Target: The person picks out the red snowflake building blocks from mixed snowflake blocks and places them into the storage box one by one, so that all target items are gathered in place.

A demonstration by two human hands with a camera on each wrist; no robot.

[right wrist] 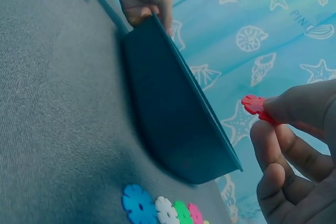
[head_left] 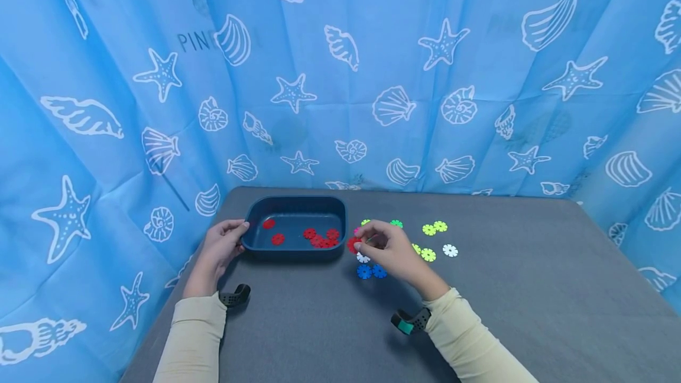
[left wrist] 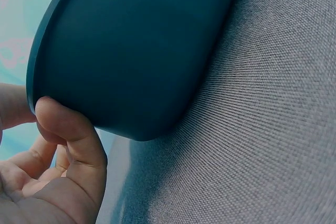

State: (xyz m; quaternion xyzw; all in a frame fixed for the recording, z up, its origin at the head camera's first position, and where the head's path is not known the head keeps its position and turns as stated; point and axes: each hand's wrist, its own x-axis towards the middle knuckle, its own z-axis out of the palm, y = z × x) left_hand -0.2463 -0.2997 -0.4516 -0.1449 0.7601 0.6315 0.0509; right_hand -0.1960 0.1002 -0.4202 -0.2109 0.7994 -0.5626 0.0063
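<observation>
A dark blue rectangular tub [head_left: 298, 256] stands on the grey cloth, with several red notched plastic discs [head_left: 321, 241] lying in it. My left hand [head_left: 223, 244] pinches the tub's left rim between thumb and fingers, as the left wrist view also shows. My right hand [head_left: 391, 250] pinches a red notched disc [right wrist: 253, 104] between thumb and fingertip, just outside the tub's right end. Below and around that hand lie blue discs [head_left: 364, 271], a white disc [head_left: 363, 257] and yellow-green discs [head_left: 428, 255]; some are partly hidden by it.
Farther right on the cloth-covered table [head_left: 505, 288] lie a single white disc [head_left: 450, 250] and a pair of yellow-green discs [head_left: 440, 226]. A green disc [head_left: 396, 224] sits behind the right hand. A blue curtain [head_left: 340, 75] with shell prints hangs behind the table.
</observation>
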